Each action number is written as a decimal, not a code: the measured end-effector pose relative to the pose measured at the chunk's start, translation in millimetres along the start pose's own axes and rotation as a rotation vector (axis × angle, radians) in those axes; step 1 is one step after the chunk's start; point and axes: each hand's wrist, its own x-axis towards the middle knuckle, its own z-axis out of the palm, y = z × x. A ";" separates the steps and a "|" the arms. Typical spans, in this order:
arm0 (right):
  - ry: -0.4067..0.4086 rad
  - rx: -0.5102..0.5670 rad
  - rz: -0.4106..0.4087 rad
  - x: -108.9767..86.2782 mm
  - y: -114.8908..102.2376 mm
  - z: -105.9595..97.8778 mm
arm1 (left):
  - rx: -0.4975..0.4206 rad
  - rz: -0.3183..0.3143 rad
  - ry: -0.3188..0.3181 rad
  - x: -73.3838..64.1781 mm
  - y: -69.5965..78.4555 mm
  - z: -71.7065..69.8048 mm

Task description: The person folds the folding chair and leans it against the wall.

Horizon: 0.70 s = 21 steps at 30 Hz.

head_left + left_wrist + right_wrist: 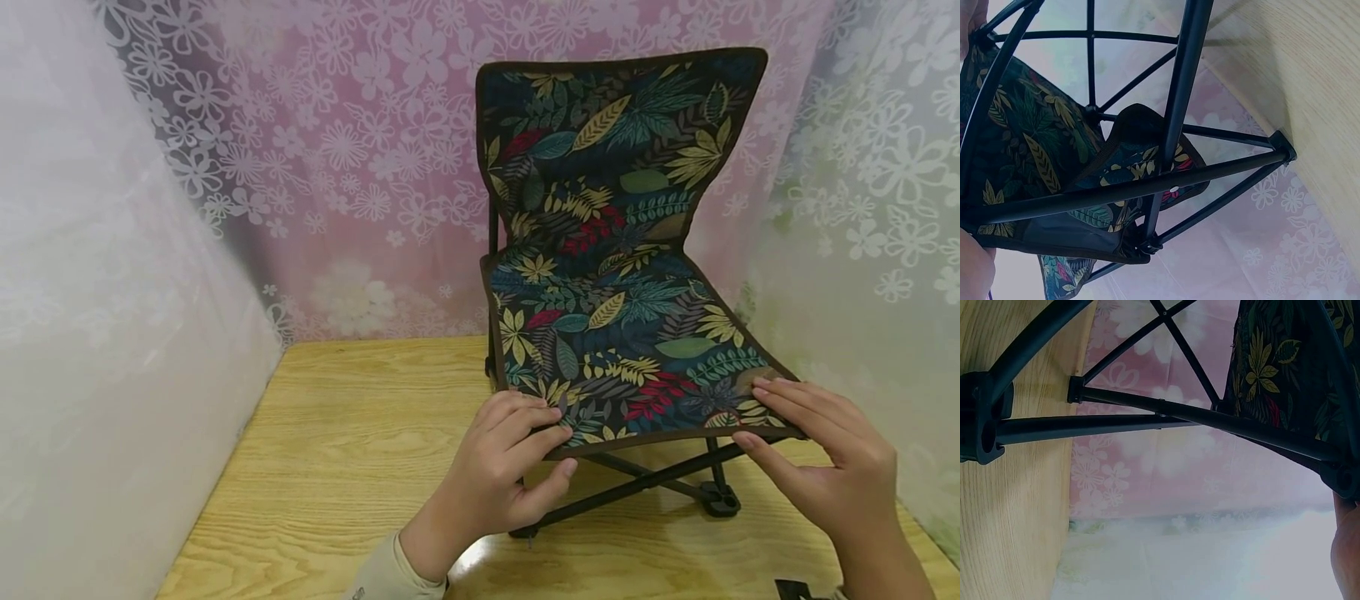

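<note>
A folding chair (585, 342) with dark leaf-print fabric and black tube legs stands unfolded on the table. My left hand (502, 467) holds the front left corner of its seat, fingers over the fabric and thumb by the front edge. At the front right corner, my right hand (832, 458) grips the seat with its fingers on top and its thumb against the edge. From below, the left wrist view has the crossed leg tube (1179, 87) and the underside of the seat fabric (1029, 131). A black foot joint (985, 419) shows close up in the right wrist view.
The wood-grain table (360, 433) extends to the left of the chair. A flowered pink curtain (360, 167) hangs behind, with pale sheets (112, 250) along the sides. A small black piece (791, 589) shows at the bottom edge near my right wrist.
</note>
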 end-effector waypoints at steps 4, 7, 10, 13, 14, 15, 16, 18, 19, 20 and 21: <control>0.008 0.012 -0.010 2.4 -3.1 0.2 | -0.002 -0.003 -0.004 -0.2 0.3 -0.2; 0.011 0.014 -0.015 2.0 -1.8 -0.4 | -0.006 -0.004 -0.005 -0.3 0.8 0.5; 0.013 0.017 -0.019 0.3 2.4 -1.3 | -0.007 -0.006 0.000 -0.2 1.8 2.6; 0.018 0.032 -0.028 -1.6 6.3 -1.1 | -0.007 -0.008 0.018 -0.4 2.4 3.5; 0.021 0.042 -0.032 -2.4 7.3 -0.7 | -0.007 -0.007 0.025 -0.4 2.5 3.6; 0.025 0.050 -0.035 -3.1 8.0 -0.5 | -0.007 -0.006 0.032 -0.4 2.4 3.5; 0.027 0.056 -0.038 -3.5 8.6 -0.3 | -0.008 -0.005 0.036 -0.3 2.3 3.5; 0.032 0.057 -0.041 -4.1 9.4 -0.1 | -0.009 -0.001 0.042 0.2 2.0 3.5; 0.037 0.061 -0.041 -4.3 9.4 0.2 | -0.009 0.000 0.043 0.5 1.8 3.5; 0.042 0.063 -0.043 -4.4 9.4 0.4 | -0.010 0.001 0.045 0.7 1.7 3.6; 0.045 0.064 -0.043 -4.2 9.1 0.5 | -0.010 0.001 0.046 0.8 1.8 3.7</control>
